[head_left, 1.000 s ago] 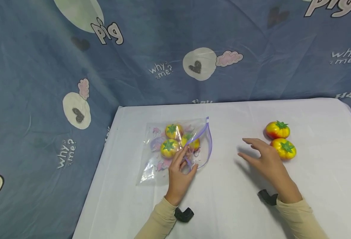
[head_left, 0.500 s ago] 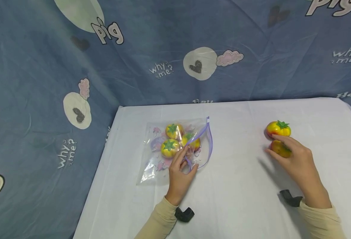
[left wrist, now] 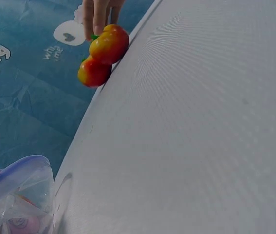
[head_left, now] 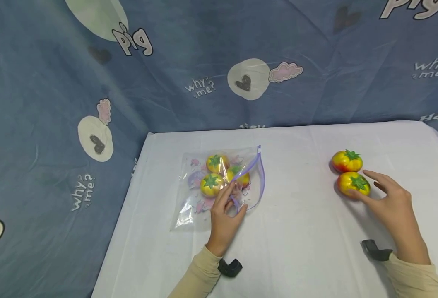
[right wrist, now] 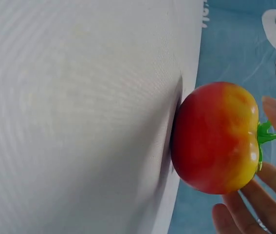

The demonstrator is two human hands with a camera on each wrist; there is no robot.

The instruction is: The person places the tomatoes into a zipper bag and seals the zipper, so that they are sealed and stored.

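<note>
In the head view my left hand (head_left: 224, 225) holds the purple-edged mouth of a clear zip bag (head_left: 189, 215), thumb and fingers at its rim. Inside lie three yellow toy tomatoes with green tops, one of them a toy tomato (head_left: 211, 185) near the fingertips. On the right, two red-and-yellow toy tomatoes sit side by side on the table. My right hand (head_left: 394, 203) is at the nearer toy tomato (head_left: 353, 184), thumb overlapping its front and forefinger beyond its right side. From the right wrist, the fingers spread about that tomato's green-stemmed top. The farther toy tomato (head_left: 347, 161) stands just behind.
A white cloth covers the table (head_left: 289, 240), and a blue printed curtain (head_left: 174, 54) hangs along its back and left. Black wrist mounts (head_left: 230, 268) sit by both sleeves. The bag's open mouth (left wrist: 18, 178) stands raised in the left wrist view.
My right hand has moved right, passing over the nearer tomato to its right side, so that tomato shows fully again. The left hand and bag stay put.
</note>
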